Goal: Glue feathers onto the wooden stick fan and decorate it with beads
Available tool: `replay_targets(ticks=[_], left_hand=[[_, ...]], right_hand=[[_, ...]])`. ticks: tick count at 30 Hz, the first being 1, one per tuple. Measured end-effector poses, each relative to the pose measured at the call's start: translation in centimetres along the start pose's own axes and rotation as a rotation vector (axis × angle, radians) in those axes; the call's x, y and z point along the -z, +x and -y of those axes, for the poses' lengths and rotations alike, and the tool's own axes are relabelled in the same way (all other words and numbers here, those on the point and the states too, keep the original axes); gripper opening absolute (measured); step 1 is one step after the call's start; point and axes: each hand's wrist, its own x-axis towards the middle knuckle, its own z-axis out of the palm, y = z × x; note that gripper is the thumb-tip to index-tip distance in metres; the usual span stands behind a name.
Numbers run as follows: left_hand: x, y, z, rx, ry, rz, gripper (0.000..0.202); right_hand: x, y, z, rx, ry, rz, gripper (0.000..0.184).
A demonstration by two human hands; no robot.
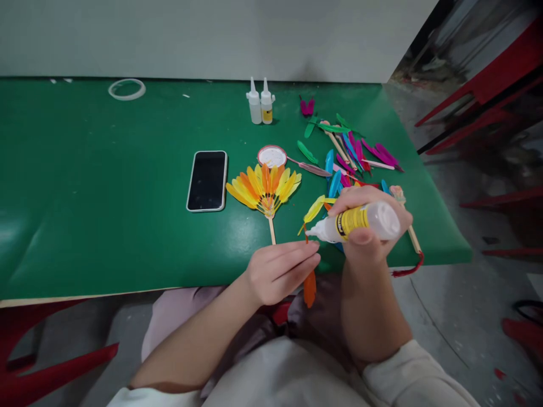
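Observation:
My left hand point(282, 271) pinches an orange feather point(310, 289) by its middle, quill end up and vane hanging down over the table's front edge. My right hand point(369, 226) is wrapped round a glue bottle point(356, 221) with a yellow label, tipped on its side. Its white nozzle meets or nearly meets the feather's quill; I cannot tell which. Just beyond my left hand lies a fan of yellow and orange feathers point(265, 189) on a wooden stick point(272, 230). A loose yellow feather point(314, 209) rests behind the nozzle.
Two more glue bottles point(260, 106) stand at the back of the green table point(139, 243). A phone point(207, 181) lies left of the fan, a tape roll point(126, 89) farther back. Coloured feathers point(335, 183), sticks and a small round mirror-like disc point(272, 156) lie beyond my hands.

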Motion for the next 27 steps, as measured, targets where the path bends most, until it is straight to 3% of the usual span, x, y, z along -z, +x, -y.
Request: replay_targets(ticks=[3, 7, 13, 16, 19, 22, 25, 27], left_hand=[[0.0, -0.1, 0.0, 0.003, 0.009, 0.021, 0.018], [-0.2, -0.2, 0.1, 0.008, 0.008, 0.028, 0.018], [-0.3, -0.3, 0.1, 0.0, 0.008, 0.03, 0.018], [-0.2, -0.2, 0.1, 0.0, -0.001, 0.045, 0.019], [-0.1, -0.2, 0.1, -0.005, -0.009, 0.047, 0.019], [0.0, -0.3, 0.1, -0.012, 0.002, 0.042, 0.02], [0.0, -0.4, 0.0, -0.01, 0.007, 0.045, 0.021], [0.1, -0.4, 0.0, -0.01, 0.005, 0.038, 0.022]], right_hand=[[-0.2, 0.1, -0.2, 0.058, 0.036, -0.152, 0.033], [-0.6, 0.3, -0.1, 0.054, 0.124, -0.262, 0.035], [-0.6, 0.0, 0.3, -0.006, 0.08, -0.11, 0.034], [-0.3, 0.2, -0.1, -0.061, 0.055, -0.209, 0.033], [0.0, 0.8, -1.6, -0.195, 0.002, -0.438, 0.037], [0.4, 1.4, -4.4, -0.486, 0.061, -0.674, 0.039], [1.0, 1.7, -7.2, -0.746, 0.183, -0.698, 0.038], [1.4, 1.7, -8.3, -0.791, 0.241, -0.665, 0.039]])
